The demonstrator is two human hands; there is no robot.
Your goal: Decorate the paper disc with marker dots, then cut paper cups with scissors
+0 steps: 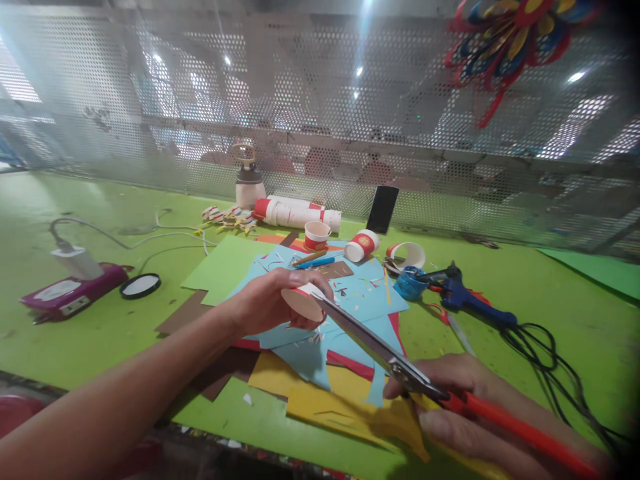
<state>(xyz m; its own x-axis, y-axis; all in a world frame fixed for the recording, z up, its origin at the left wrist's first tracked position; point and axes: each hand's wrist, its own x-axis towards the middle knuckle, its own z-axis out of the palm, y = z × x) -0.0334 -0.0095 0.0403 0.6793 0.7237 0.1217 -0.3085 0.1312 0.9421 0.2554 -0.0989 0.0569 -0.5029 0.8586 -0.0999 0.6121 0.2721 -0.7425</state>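
My left hand [270, 303] grips a small red-and-white paper cup [303, 302] held on its side above sheets of coloured paper [350, 293]. My right hand [460, 407], at the lower right, holds scissors [380, 350] with long metal blades and red-orange handles. The blade tips reach the cup's rim at the right side of my left hand. Yellow and blue sheets lie under the blades.
On the green table [100, 333] are more paper cups [317, 235], a sleeve of stacked cups [297, 213], a blue glue gun [465, 297] with a black cable, a phone [383, 209] propped up, a purple device [70, 293] and a perforated metal screen [320, 113] behind.
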